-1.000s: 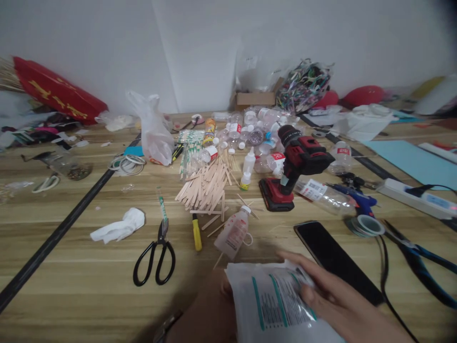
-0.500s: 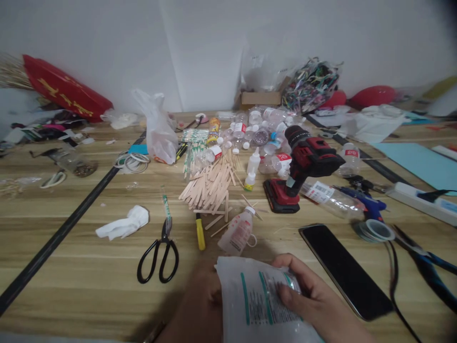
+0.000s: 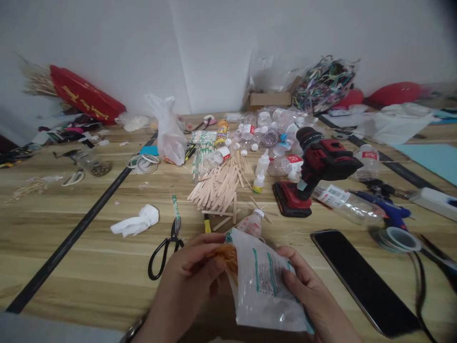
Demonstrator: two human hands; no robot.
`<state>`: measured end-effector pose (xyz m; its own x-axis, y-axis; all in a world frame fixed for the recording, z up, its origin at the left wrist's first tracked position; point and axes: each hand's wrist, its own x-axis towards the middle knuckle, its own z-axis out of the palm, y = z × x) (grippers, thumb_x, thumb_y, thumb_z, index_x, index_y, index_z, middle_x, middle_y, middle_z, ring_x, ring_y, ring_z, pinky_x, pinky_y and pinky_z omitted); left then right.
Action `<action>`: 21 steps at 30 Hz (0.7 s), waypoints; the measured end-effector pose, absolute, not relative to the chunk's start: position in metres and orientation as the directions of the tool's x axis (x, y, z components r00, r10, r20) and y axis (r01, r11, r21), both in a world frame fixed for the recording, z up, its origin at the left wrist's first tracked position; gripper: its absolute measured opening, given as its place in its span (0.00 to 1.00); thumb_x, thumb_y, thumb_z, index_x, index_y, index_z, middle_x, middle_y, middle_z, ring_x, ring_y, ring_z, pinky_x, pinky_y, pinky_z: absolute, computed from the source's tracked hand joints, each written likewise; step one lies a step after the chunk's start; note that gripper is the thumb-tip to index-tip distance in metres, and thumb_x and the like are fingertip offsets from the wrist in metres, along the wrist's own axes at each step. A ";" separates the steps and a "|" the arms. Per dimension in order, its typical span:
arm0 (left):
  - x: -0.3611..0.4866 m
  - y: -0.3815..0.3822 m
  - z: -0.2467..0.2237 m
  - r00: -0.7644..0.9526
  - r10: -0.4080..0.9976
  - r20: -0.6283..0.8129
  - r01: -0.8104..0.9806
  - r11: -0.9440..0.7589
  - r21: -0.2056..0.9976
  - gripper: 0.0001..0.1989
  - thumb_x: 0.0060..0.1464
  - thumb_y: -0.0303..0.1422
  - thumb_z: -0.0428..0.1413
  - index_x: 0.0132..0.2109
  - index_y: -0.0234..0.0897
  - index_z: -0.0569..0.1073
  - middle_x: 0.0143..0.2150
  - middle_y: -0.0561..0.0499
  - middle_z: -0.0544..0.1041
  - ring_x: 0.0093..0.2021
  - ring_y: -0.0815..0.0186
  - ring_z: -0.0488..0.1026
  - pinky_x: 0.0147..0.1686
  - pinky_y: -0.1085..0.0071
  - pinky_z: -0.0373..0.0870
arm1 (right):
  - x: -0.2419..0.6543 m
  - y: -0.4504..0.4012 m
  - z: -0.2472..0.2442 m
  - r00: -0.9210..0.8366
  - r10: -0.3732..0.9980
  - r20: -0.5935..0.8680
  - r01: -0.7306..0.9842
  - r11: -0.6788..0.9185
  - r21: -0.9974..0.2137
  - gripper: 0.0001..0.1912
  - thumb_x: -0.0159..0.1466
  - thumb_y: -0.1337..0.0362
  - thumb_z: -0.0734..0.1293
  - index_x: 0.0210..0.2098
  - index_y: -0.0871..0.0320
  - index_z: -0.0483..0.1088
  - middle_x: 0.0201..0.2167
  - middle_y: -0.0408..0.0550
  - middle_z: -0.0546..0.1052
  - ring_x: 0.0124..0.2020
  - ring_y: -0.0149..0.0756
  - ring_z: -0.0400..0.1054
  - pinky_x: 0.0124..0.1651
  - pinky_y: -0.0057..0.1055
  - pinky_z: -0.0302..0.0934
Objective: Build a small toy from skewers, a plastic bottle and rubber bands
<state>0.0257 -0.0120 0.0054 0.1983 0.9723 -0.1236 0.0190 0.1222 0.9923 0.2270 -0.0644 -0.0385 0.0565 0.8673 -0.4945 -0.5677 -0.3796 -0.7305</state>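
Observation:
A white plastic packet (image 3: 267, 286) with green and dark print is tilted above the table's front part. My right hand (image 3: 303, 283) grips its right side, thumb on the printed face. At the packet's left opening, my left hand (image 3: 196, 271) pinches a bundle of orange-brown strands (image 3: 228, 257), partly inside the packet. Behind the packet lies a small clear bottle (image 3: 253, 222) with a white cap. Black-handled scissors (image 3: 166, 252) lie left of my left hand, and a yellow-handled tool (image 3: 207, 225) is partly hidden behind it.
Wooden sticks (image 3: 219, 186) are heaped mid-table, with plastic bottles (image 3: 271, 136) behind. A red and black drill (image 3: 317, 166) stands at the right, near a black phone (image 3: 364, 281), a blue glue gun (image 3: 389, 209) and a tape roll (image 3: 400, 240). A crumpled tissue (image 3: 137, 221) lies left.
My left hand, earlier mostly hidden behind the packet, has come into view with orange-brown strands at the opening. The packet is tilted more, and the view has shifted left.

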 end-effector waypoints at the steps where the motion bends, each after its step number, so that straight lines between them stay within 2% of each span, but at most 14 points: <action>1: 0.028 -0.011 0.006 0.205 0.973 -0.107 -0.023 0.113 0.993 0.07 0.50 0.33 0.60 0.34 0.40 0.83 0.47 0.46 0.78 0.19 0.77 0.67 0.15 0.80 0.66 | 0.226 -0.065 -0.040 0.064 0.868 -0.493 -0.584 -0.368 -0.723 0.28 0.49 0.53 0.80 0.42 0.49 0.65 0.27 0.37 0.77 0.24 0.33 0.71 0.28 0.26 0.62; 6: 0.037 -0.007 0.006 0.233 0.972 -0.039 -0.112 0.067 0.991 0.08 0.54 0.34 0.59 0.38 0.38 0.81 0.49 0.45 0.77 0.22 0.75 0.69 0.18 0.78 0.68 | 0.229 -0.067 -0.047 0.097 0.875 -0.474 -0.589 -0.334 -0.736 0.27 0.50 0.53 0.79 0.42 0.49 0.64 0.28 0.37 0.77 0.23 0.34 0.71 0.27 0.28 0.63; 8: 0.040 -0.007 0.005 0.227 0.973 -0.037 -0.126 0.067 0.990 0.10 0.56 0.37 0.58 0.42 0.38 0.80 0.45 0.46 0.79 0.25 0.72 0.70 0.20 0.78 0.69 | 0.232 -0.067 -0.050 0.086 0.877 -0.473 -0.578 -0.342 -0.741 0.27 0.50 0.52 0.80 0.41 0.50 0.64 0.29 0.38 0.78 0.23 0.35 0.72 0.27 0.29 0.64; 10: 0.046 -0.007 0.005 0.195 0.979 -0.053 -0.168 0.086 0.982 0.12 0.58 0.40 0.58 0.45 0.39 0.79 0.40 0.47 0.80 0.31 0.69 0.73 0.27 0.76 0.71 | 0.234 -0.067 -0.053 0.076 0.877 -0.474 -0.573 -0.351 -0.741 0.28 0.49 0.52 0.80 0.41 0.50 0.65 0.29 0.38 0.78 0.23 0.35 0.72 0.27 0.30 0.65; 14: 0.058 -0.001 0.006 0.158 0.973 -0.169 -0.376 0.218 0.901 0.11 0.61 0.37 0.52 0.37 0.39 0.77 0.40 0.49 0.81 0.38 0.67 0.76 0.39 0.72 0.73 | 0.236 -0.068 -0.059 0.060 0.878 -0.475 -0.578 -0.358 -0.733 0.26 0.51 0.52 0.79 0.41 0.49 0.64 0.28 0.37 0.77 0.23 0.34 0.72 0.26 0.28 0.64; 17: 0.063 0.006 0.007 0.164 0.950 -0.267 -0.419 0.312 0.853 0.19 0.64 0.35 0.43 0.33 0.40 0.76 0.35 0.49 0.80 0.34 0.68 0.74 0.38 0.71 0.72 | 0.236 -0.070 -0.061 0.053 0.882 -0.467 -0.602 -0.345 -0.720 0.27 0.51 0.52 0.79 0.41 0.49 0.63 0.28 0.38 0.78 0.22 0.33 0.71 0.25 0.26 0.63; 21: 0.066 0.010 0.010 0.247 0.928 -0.280 -0.241 0.339 0.910 0.28 0.65 0.39 0.33 0.36 0.38 0.77 0.21 0.52 0.65 0.25 0.66 0.65 0.31 0.68 0.69 | 0.236 -0.070 -0.061 0.049 0.878 -0.475 -0.614 -0.349 -0.708 0.26 0.52 0.53 0.79 0.42 0.49 0.63 0.26 0.36 0.76 0.21 0.31 0.70 0.24 0.24 0.62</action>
<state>0.0658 0.0099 0.0098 0.2465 0.9277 -0.2805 -0.2407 0.3389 0.9095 0.2359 -0.0702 -0.0610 0.0486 0.8785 -0.4753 -0.6139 -0.3491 -0.7080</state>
